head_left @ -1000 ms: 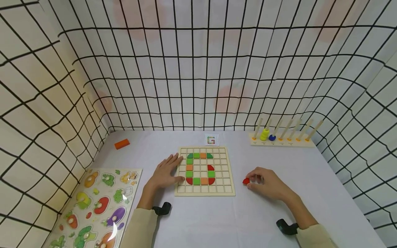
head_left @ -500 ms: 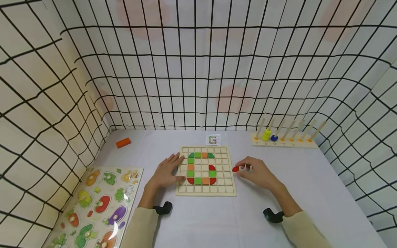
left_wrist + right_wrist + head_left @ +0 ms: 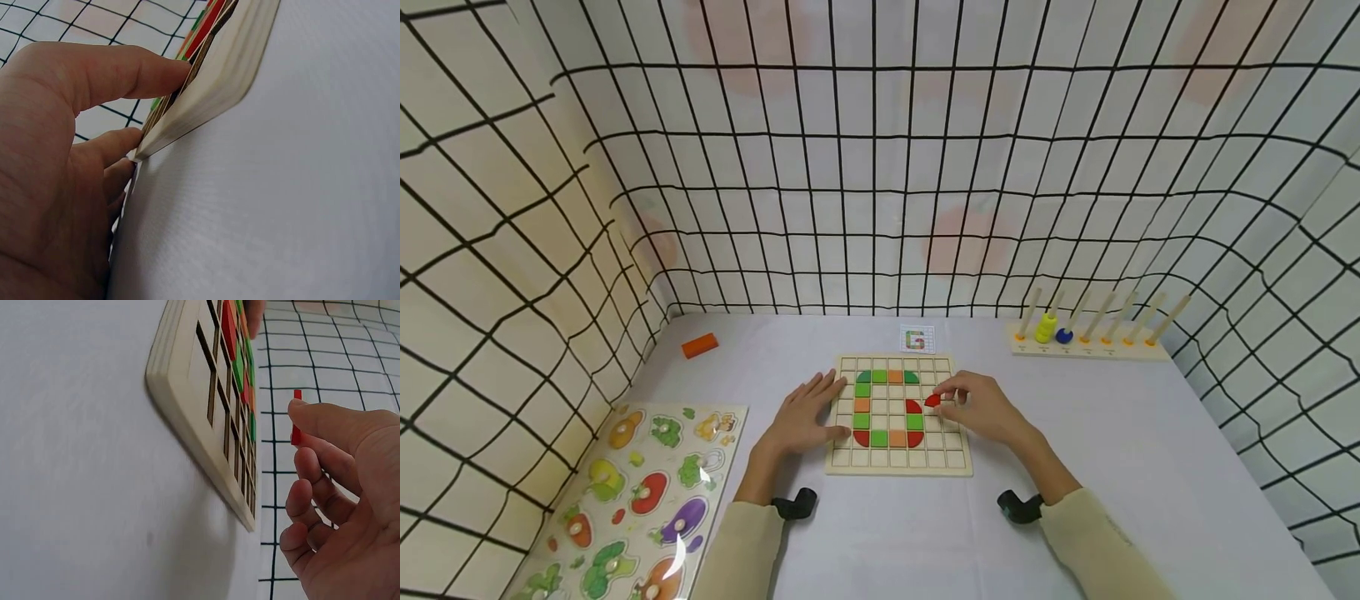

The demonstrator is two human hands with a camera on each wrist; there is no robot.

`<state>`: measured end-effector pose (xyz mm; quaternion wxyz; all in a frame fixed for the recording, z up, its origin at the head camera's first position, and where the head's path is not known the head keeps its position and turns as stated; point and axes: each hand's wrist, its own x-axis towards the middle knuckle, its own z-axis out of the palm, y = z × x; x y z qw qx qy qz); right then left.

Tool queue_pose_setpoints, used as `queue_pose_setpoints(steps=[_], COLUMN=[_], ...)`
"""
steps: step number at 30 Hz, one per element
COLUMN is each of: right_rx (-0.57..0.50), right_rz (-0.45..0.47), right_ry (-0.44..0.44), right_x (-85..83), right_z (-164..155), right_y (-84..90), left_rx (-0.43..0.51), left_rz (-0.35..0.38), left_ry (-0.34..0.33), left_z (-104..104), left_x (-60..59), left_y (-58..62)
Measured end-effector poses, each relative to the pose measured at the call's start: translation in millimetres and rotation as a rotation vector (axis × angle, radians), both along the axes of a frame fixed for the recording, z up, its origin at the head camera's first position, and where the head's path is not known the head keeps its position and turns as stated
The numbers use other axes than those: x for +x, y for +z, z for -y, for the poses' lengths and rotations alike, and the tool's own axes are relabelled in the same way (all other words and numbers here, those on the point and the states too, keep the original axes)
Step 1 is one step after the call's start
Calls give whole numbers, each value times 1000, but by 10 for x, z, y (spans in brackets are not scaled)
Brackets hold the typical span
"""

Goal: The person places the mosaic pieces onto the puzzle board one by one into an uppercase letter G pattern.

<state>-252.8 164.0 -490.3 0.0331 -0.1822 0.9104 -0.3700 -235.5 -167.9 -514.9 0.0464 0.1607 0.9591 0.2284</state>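
A wooden grid board [image 3: 951, 460] lies mid-table with green, orange and red tiles set in a G-like shape. My left hand [image 3: 805, 414] lies flat on its left edge, fingers straight; the left wrist view shows fingers [image 3: 119, 75] pressed on the board's edge [image 3: 212, 81]. My right hand [image 3: 977, 404] hovers over the board's right part and pinches a small red quarter-round tile [image 3: 932, 401] between thumb and fingertips. In the right wrist view the red tile [image 3: 296, 419] is held above the board [image 3: 187, 381].
A pattern card [image 3: 917, 339] with a G lies behind the board. A peg rack [image 3: 1086, 346] with yellow and blue rings stands at the back right. An orange block [image 3: 700, 345] lies back left, a vegetable puzzle [image 3: 640, 500] front left. Gridded walls surround the table.
My right hand has carried the red tile left from the bare table onto the board's right side. The left hand has stayed on the board's edge.
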Motion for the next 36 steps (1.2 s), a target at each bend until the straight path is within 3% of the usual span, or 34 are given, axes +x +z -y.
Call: queue_pose_setpoints(steps=[18,36], right_rx=[-31,-11], right_rz=[72,104], right_ry=[43,24], right_x=[-76,-97], right_z=[507,586], right_y=[-75,-135], left_rx=[2,-14], left_rz=[22,15], left_ry=[6,11], left_z=[-10,-4], left_x=[10,-13], left_y=[22,-8])
